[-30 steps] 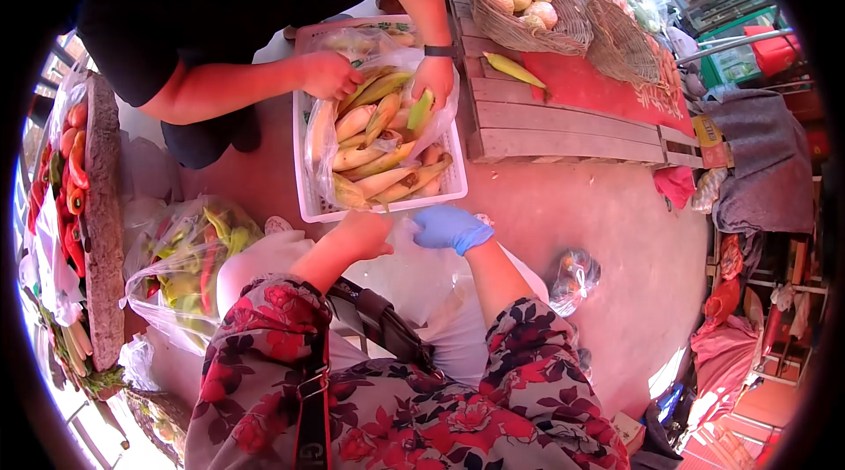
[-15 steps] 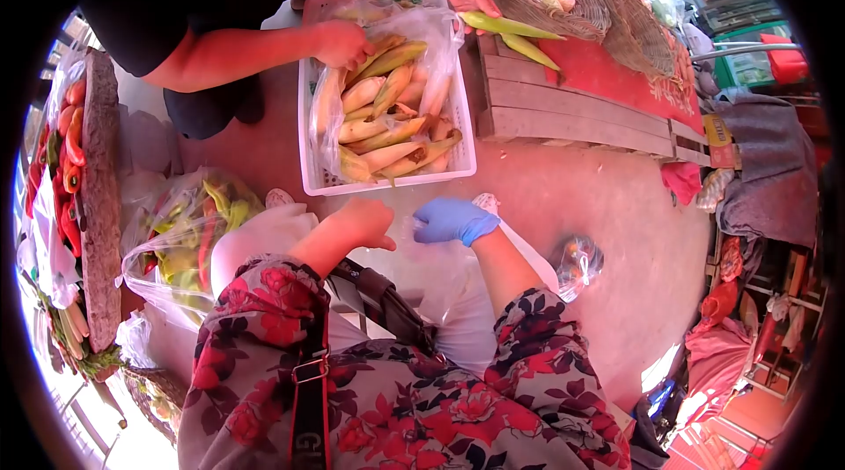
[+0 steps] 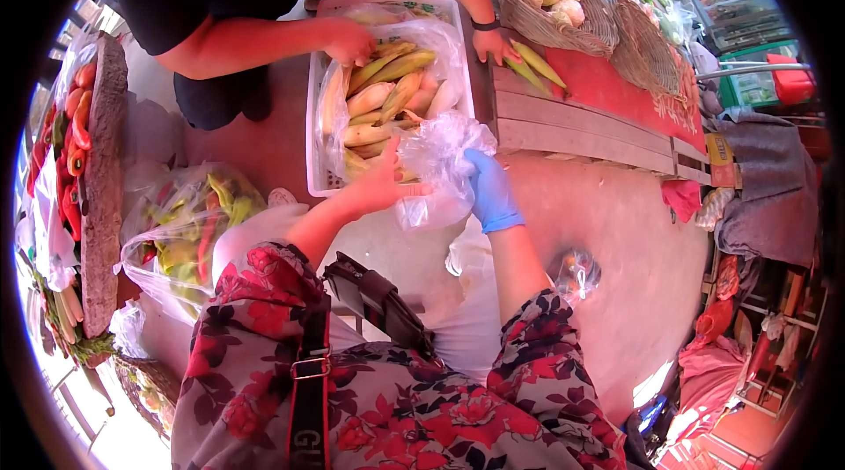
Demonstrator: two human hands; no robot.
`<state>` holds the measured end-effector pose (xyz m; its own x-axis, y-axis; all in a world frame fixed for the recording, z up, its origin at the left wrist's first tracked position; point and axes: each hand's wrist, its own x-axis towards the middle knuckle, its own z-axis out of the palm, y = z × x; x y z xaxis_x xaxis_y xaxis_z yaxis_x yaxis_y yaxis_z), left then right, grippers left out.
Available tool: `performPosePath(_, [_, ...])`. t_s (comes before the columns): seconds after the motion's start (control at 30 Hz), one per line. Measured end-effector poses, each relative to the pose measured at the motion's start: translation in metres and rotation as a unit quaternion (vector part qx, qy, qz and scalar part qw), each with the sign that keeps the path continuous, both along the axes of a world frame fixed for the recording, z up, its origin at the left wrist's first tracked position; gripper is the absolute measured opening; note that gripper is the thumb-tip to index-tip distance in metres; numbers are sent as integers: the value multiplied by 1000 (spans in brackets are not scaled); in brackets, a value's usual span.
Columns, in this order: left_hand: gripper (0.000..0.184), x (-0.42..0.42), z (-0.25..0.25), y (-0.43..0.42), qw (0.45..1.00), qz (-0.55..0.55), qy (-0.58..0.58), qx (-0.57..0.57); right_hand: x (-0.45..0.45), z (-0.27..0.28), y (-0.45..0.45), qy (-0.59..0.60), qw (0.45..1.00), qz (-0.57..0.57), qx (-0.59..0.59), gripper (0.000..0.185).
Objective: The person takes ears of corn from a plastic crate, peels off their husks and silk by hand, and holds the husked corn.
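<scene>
Both my forearms reach forward and angle inward, and here is my right grip point(image 3: 476, 172), gloved in blue, rising from the near right with its fingers pointing far and left. Its fingertips are clamped on the crumpled clear plastic bag point(image 3: 444, 164), at the bag's right side. Over on the left, my bare left grip point(image 3: 403, 172) comes in from the near left, thumb reaching right, fingers up and apart; it's right against the bag's left side, though I can't tell how firmly it touches.

So the bag sits between my two grips, bunched up, its lower part hanging toward me across the near right edge of the white crate point(image 3: 319, 131). Just beyond it, corn ears point(image 3: 400, 93) lie in the crate's plastic lining. At the crate's far left, a co-worker's hand point(image 3: 350, 41) rests by the lining; their other hand point(image 3: 495, 46) is on the wooden table point(image 3: 581, 134), right beside two green ears point(image 3: 539, 67), near the basket of pale round vegetables point(image 3: 526, 8).
</scene>
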<state>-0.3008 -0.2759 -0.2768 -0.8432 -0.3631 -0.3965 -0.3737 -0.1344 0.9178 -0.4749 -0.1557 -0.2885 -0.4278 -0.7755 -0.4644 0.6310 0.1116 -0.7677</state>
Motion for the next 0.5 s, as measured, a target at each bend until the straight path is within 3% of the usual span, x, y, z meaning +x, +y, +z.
performPosePath(0.03, [119, 0, 1, 4, 998, 10, 12, 66, 7, -10, -5, -92, 995, -7, -29, 32])
performPosePath(0.1, [112, -2, 3, 11, 998, 9, 64, -14, 25, 13, -9, -49, 998, 49, 10, 31])
performPosePath(0.13, [94, -2, 4, 16, 990, 59, 125, 8, 25, 8, -7, 10, 995, 100, 17, 33])
performPosePath(0.17, [66, -4, 6, 12, 1000, 14, 12, 25, 24, 8, -5, 62, 987, 146, 40, 36])
performPosePath(0.2, [48, -13, -29, 18, 975, 60, 89, -197, 31, 11, -8, 88, 988, 127, 7, 36])
performPosePath(0.23, [40, -13, -30, 19, 971, 68, 45, -226, 39, 26, -13, 86, 989, 122, 9, 36])
performPosePath(0.33, [28, -7, 1, 11, 961, 38, -75, -265, 29, 22, -14, 80, 991, 106, -34, 38])
performPosePath(0.5, [21, 14, 8, -16, 928, 180, 19, -326, 26, 18, -25, 31, 987, 150, -52, 40])
